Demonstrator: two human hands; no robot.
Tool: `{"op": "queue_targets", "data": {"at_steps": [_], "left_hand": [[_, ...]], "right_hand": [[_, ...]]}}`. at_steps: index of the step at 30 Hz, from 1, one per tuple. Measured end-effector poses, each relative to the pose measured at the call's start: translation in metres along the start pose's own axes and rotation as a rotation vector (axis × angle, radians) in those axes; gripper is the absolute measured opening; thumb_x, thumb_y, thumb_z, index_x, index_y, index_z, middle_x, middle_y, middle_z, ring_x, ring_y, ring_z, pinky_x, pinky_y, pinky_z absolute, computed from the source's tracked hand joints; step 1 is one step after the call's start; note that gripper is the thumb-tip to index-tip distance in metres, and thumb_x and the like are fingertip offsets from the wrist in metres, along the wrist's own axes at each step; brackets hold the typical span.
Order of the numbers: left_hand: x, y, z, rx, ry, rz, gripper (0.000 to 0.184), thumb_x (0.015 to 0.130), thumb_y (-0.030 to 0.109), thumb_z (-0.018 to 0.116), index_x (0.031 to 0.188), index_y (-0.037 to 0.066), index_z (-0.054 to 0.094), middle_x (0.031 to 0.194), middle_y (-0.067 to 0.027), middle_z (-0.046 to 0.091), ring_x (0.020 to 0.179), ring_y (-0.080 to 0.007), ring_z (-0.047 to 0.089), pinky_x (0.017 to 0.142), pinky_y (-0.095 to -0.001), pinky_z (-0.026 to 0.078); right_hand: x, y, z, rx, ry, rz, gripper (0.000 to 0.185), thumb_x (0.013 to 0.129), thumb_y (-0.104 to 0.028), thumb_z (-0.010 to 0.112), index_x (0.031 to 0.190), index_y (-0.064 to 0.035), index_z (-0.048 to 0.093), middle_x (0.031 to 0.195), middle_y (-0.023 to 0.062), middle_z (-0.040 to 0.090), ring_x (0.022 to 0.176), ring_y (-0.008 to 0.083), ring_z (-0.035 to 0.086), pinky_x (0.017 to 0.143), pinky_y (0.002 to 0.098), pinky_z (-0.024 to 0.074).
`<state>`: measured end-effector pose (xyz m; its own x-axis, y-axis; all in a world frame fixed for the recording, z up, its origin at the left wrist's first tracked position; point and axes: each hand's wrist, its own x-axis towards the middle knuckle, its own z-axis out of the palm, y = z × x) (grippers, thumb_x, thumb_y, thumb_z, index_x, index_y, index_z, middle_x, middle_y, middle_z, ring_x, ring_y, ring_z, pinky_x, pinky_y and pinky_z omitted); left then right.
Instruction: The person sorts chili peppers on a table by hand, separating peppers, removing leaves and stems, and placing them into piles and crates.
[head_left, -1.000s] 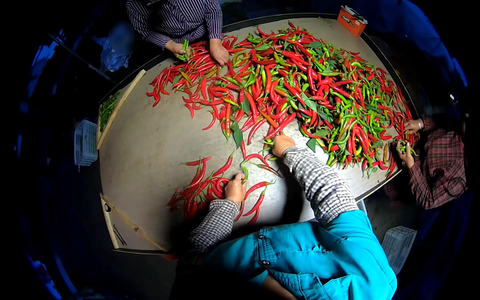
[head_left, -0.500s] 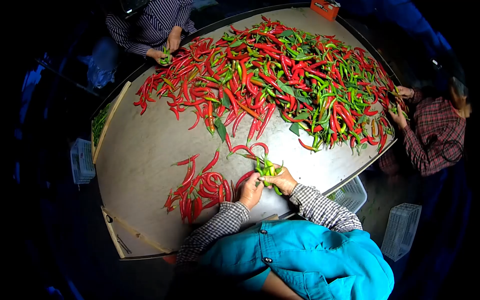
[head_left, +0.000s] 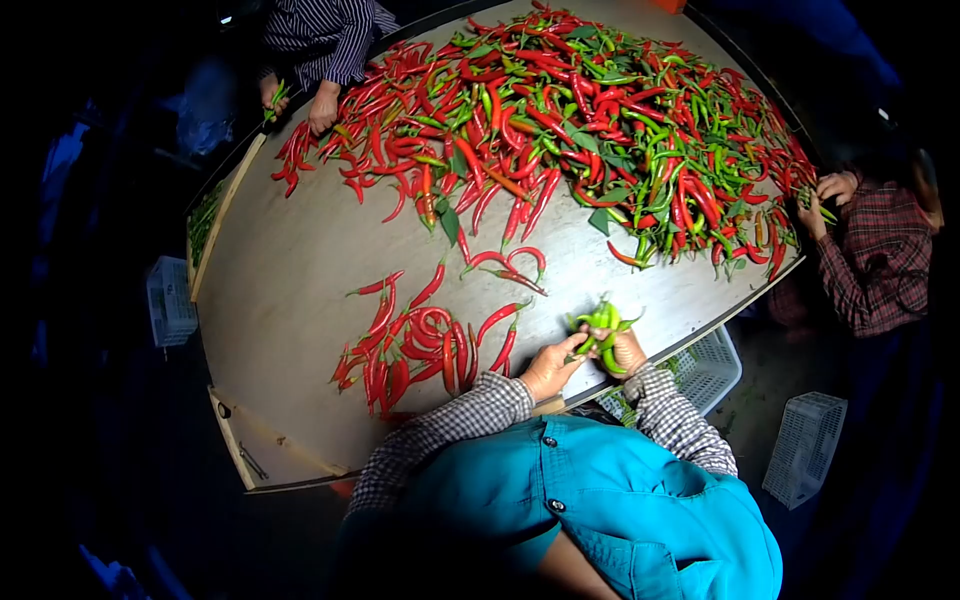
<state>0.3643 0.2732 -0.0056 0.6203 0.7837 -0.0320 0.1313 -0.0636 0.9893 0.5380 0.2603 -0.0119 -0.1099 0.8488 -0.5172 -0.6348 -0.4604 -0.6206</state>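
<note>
My right hand [head_left: 628, 352] is closed around a bunch of green chili peppers [head_left: 604, 322], held just above the table's near edge. Beside it, my left hand [head_left: 550, 370] has its fingers pressed together against the lower left of the bunch, with a bit of green at the fingertips. Left of my hands lies a loose pile of red chili peppers [head_left: 425, 345] on the metal table [head_left: 290, 290]. Farther off spreads a large heap of mixed red and green chili peppers [head_left: 560, 120], with some leaves among them.
Below the table's near edge stands a white crate [head_left: 712, 370] holding something green. Another crate [head_left: 805, 450] is at the right, and one more [head_left: 170, 300] at the left. Two co-workers' hands [head_left: 322, 108] [head_left: 835, 190] handle peppers at the far left and right edges.
Both my hands have moved right with the green peppers, toward the crate below the edge. The far-left co-worker has carried green peppers left, off the heap.
</note>
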Motion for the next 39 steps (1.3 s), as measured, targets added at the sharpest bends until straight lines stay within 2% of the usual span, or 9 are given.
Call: {"op": "queue_targets", "data": {"at_steps": [13,15,17,19,22,27,31,35,39], "left_hand": [[-0.057,-0.043,-0.073,0.605,0.035,-0.788,0.065,0.075,0.013,0.058,0.132,0.029,0.031,0.092,-0.0230,0.058,0.087,-0.0387,0.057,0.079,-0.0465,0.042],[-0.070,-0.095,-0.085,0.709,0.297,-0.464,0.068,0.075,0.009,0.059,0.133,0.026,0.030,0.094,-0.0260,0.057,0.088,-0.0395,0.057,0.076,-0.0448,0.044],[-0.075,-0.109,-0.101,0.723,0.367,-0.450,0.069,0.074,0.007,0.060,0.134,0.024,0.030,0.098,-0.0275,0.056,0.090,-0.0401,0.056,0.077,-0.0439,0.044],[-0.065,-0.062,-0.118,0.559,0.312,-0.844,0.069,0.076,0.004,0.058,0.135,0.021,0.028,0.110,-0.0246,0.053,0.101,-0.0369,0.053,0.087,-0.0403,0.040],[-0.081,-0.098,-0.141,0.602,0.409,-0.596,0.068,0.075,0.000,0.056,0.135,0.016,0.028,0.119,-0.0224,0.049,0.110,-0.0330,0.048,0.092,-0.0365,0.037],[-0.072,-0.108,-0.184,0.449,0.690,-0.568,0.054,0.074,-0.002,0.053,0.126,0.006,0.041,0.113,-0.0193,0.054,0.101,-0.0276,0.054,0.089,-0.0324,0.039],[-0.061,-0.118,-0.209,0.441,0.785,-0.587,0.034,0.075,-0.002,0.053,0.109,0.001,0.055,0.102,-0.0174,0.060,0.094,-0.0259,0.057,0.085,-0.0314,0.042],[-0.049,-0.087,-0.171,0.310,0.760,-0.550,0.018,0.077,0.004,0.056,0.093,-0.001,0.061,0.089,-0.0141,0.064,0.083,-0.0233,0.060,0.078,-0.0310,0.044],[-0.055,-0.089,-0.118,0.281,0.499,-0.631,0.018,0.079,0.011,0.057,0.094,0.000,0.063,0.091,-0.0132,0.064,0.084,-0.0214,0.059,0.078,-0.0303,0.044]], "right_hand": [[-0.160,-0.017,-0.141,-0.112,0.505,0.030,0.021,0.072,-0.007,0.060,0.091,-0.0004,0.054,0.077,0.0074,0.059,0.047,0.0139,0.050,0.040,0.0279,0.0462],[-0.157,0.008,-0.185,-0.113,0.696,0.134,0.021,0.073,-0.006,0.060,0.092,0.0012,0.054,0.076,0.0094,0.059,0.050,0.0173,0.053,0.041,0.0311,0.0482],[-0.145,0.020,-0.201,-0.219,0.870,0.214,0.035,0.074,-0.010,0.062,0.104,0.0017,0.049,0.088,0.0137,0.058,0.067,0.0232,0.054,0.052,0.0361,0.0505],[-0.135,0.012,-0.166,-0.315,1.102,0.296,0.055,0.075,-0.015,0.064,0.122,0.0016,0.041,0.107,0.0194,0.054,0.096,0.0299,0.054,0.068,0.0421,0.0521],[-0.115,0.058,-0.302,-0.546,1.063,0.308,0.050,0.071,-0.016,0.068,0.114,-0.0009,0.050,0.104,0.0164,0.056,0.096,0.0243,0.053,0.078,0.0316,0.0447],[-0.083,-0.030,-0.167,-0.913,0.931,-0.721,0.017,0.074,-0.007,0.062,0.088,-0.0003,0.056,0.074,0.0027,0.054,0.068,0.0110,0.048,0.065,0.0252,0.0424],[-0.017,-0.070,-0.086,-1.213,0.662,-0.814,0.010,0.074,-0.005,0.061,0.083,-0.0014,0.058,0.076,0.0047,0.057,0.061,0.0118,0.051,0.058,0.0216,0.0426],[0.041,-0.082,-0.046,-1.589,0.549,-0.922,0.027,0.072,-0.010,0.062,0.096,-0.0021,0.056,0.099,0.0134,0.055,0.085,0.0287,0.053,0.073,0.0349,0.0447],[0.074,-0.077,-0.030,-1.800,0.745,-0.518,0.035,0.070,-0.019,0.066,0.102,-0.0098,0.056,0.111,0.0177,0.046,0.094,0.0390,0.047,0.078,0.0443,0.0431]]}}
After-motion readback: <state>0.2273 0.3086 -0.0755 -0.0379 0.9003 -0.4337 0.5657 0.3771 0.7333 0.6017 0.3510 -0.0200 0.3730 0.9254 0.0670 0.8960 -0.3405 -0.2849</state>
